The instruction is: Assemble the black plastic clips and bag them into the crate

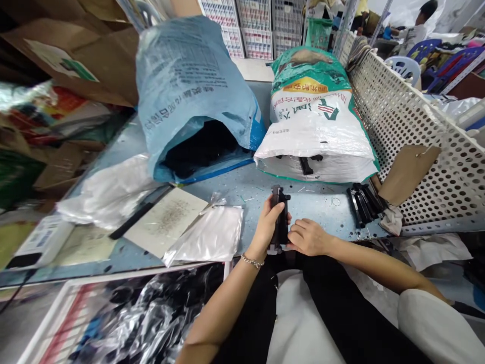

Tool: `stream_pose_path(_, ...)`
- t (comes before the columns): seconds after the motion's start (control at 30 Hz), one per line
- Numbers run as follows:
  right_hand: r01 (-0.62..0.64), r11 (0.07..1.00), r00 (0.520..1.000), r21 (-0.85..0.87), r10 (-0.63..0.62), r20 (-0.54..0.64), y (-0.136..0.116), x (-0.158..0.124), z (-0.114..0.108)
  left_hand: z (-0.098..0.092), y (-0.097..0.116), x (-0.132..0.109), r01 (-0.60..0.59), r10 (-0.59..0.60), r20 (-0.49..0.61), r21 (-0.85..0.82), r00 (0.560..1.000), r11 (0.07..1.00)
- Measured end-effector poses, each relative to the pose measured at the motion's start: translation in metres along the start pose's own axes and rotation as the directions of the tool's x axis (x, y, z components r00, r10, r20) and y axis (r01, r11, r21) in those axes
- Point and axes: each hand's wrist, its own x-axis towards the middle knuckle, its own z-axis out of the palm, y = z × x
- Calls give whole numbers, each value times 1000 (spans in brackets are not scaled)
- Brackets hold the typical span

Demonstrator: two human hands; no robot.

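Around black part (281, 231), left hand (267, 220) curled.

I count two bare hands of one person, the left hand (268, 220) and the right hand (308, 237), and one long black plastic part (281, 222). There are two large printed sacks: one blue (189, 76) at the left, one green-and-white (314, 121) at the right. At far right, I see one co-worker (415, 38). Several black plastic pieces (361, 205) lie at right; their exact number I cannot tell.

Held part (281, 228): smooth plastic; blue sack (189, 76): glossy plastic.
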Motion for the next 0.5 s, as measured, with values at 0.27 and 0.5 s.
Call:
stream_pose_path(0.27,-303,951,951,69,296,92,74,43,25,-49,-47,42,-71,215,-257,473,942,878)
stream_pose_path(0.5,-909,413,405,61,907,-114,188,82,0,-67,-62,52,-120,447,-227,771,865,625)
